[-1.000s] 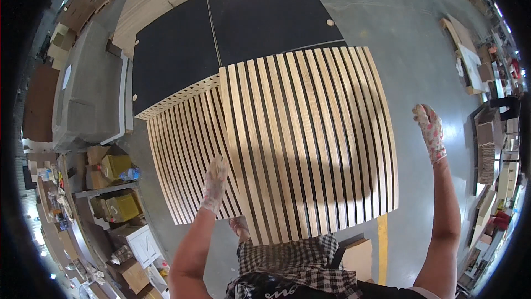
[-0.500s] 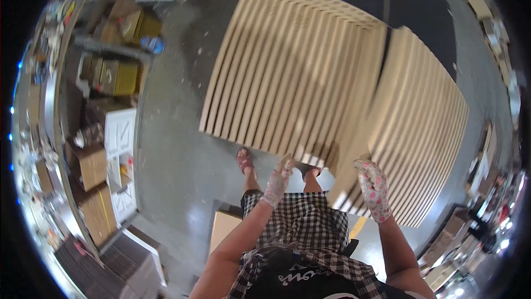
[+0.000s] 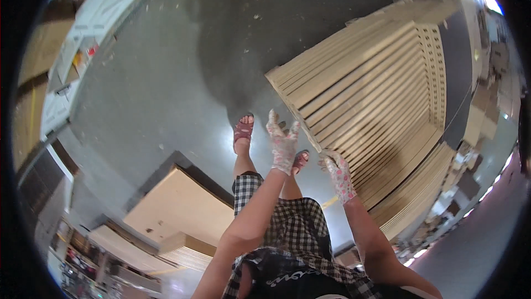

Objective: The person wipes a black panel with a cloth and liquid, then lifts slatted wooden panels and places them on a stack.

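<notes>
My left hand [image 3: 284, 143], in a pale glove with pink spots, is held in front of my legs with its fingers spread and nothing in it. To its right, my right hand [image 3: 338, 176], in a matching glove, is at the near edge of a large stack of tan slatted pieces [image 3: 365, 100]. Its fingers are half bent and apart, and I see nothing held in them. Whether it touches the stack, I cannot tell. The stack shows long parallel ridges with dark gaps, and a strip with rows of small holes along its far right side.
A second tan stack [image 3: 417, 191] stands right of the first. Behind my left side lies a flat brown board [image 3: 177, 205], with more layered board stacks [image 3: 188, 250] below it. White panels [image 3: 108, 6] line the far left. My sandalled feet stand on grey floor [image 3: 166, 89].
My view has turned, so the slatted stack now lies to the right and at an angle. My left hand has spread its fingers. The brown board at lower left shows more fully.
</notes>
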Action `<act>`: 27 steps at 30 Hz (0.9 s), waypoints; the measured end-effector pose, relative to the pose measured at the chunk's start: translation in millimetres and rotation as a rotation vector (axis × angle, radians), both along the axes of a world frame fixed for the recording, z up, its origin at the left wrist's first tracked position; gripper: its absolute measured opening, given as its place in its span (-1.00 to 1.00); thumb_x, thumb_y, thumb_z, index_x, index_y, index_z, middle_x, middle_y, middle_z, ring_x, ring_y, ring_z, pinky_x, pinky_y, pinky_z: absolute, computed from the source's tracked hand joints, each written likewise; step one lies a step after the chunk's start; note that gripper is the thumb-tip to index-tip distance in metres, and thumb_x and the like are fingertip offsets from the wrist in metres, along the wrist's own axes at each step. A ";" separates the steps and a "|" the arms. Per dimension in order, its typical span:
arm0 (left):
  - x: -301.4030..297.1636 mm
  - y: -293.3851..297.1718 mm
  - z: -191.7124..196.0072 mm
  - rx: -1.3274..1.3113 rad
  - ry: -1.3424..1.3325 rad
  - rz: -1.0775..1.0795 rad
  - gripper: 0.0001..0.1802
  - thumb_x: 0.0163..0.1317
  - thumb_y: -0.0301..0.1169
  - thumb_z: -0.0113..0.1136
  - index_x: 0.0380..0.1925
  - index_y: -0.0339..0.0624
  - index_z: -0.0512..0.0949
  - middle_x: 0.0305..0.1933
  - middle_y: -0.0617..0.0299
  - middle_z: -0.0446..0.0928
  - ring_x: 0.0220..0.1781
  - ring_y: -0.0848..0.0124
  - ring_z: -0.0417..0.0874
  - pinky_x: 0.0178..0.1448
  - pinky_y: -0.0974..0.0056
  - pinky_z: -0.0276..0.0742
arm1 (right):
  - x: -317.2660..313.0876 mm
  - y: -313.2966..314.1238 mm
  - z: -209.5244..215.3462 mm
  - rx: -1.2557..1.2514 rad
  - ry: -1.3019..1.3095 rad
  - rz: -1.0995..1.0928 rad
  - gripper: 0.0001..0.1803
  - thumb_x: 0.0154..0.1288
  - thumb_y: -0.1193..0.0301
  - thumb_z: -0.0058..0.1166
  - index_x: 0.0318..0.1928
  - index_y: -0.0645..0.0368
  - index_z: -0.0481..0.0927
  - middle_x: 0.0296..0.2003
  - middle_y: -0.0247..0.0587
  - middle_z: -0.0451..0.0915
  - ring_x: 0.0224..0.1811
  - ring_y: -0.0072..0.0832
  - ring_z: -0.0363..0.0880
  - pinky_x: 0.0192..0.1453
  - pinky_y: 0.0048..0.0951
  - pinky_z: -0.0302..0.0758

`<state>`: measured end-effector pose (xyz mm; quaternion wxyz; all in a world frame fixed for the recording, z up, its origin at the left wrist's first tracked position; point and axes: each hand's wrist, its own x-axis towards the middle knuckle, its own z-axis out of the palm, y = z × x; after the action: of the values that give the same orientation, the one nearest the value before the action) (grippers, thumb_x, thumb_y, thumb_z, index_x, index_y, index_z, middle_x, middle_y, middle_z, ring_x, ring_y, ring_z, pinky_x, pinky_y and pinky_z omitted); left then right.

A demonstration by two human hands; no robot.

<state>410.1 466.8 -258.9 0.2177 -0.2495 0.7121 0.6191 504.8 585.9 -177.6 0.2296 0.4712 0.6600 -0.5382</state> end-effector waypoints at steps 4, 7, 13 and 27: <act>3.4 0.4 -7.3 -0.037 0.070 0.021 -0.23 -0.07 -0.44 0.27 0.16 -0.27 0.11 -0.04 0.01 0.27 -0.04 0.22 0.37 0.04 0.25 0.35 | -18.8 -3.0 -14.2 0.090 -0.144 0.057 -0.70 0.19 0.42 -0.09 -0.10 0.32 0.42 -0.25 -0.20 0.51 -0.28 -0.52 0.48 -0.20 -0.53 0.41; 11.5 14.0 -4.6 -0.011 0.074 0.042 -0.31 -0.09 -0.47 0.28 0.07 -0.26 0.19 -0.05 0.04 0.24 -0.07 0.25 0.37 0.02 0.27 0.35 | -17.1 7.4 -30.1 0.259 -0.269 0.212 -0.62 0.17 0.39 -0.05 -0.02 0.32 0.36 -0.16 -0.12 0.47 -0.16 -0.44 0.44 -0.12 -0.51 0.38; 16.5 37.2 0.8 0.188 -0.029 0.189 -0.32 -0.08 -0.53 0.27 0.06 -0.27 0.15 -0.06 0.08 0.24 -0.01 0.29 0.35 0.02 0.30 0.37 | 11.1 55.1 -63.4 0.279 -0.166 0.197 -0.39 0.11 0.28 0.06 0.12 0.33 0.23 0.03 0.03 0.35 0.08 -0.29 0.33 0.07 -0.44 0.30; 7.5 25.5 -18.9 0.133 0.000 0.208 -0.14 -0.19 -0.31 0.39 0.09 -0.34 0.13 0.04 -0.03 0.21 0.14 0.14 0.24 0.19 0.19 0.20 | -29.2 31.3 -44.9 0.270 -0.261 0.420 -0.67 0.05 0.45 0.13 -0.17 0.30 0.40 -0.32 -0.18 0.53 -0.30 -0.47 0.48 -0.23 -0.50 0.41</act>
<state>417.5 492.3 -277.8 0.1684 -0.3074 0.6398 0.6840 475.6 617.2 -222.6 0.3544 0.4158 0.7737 -0.3207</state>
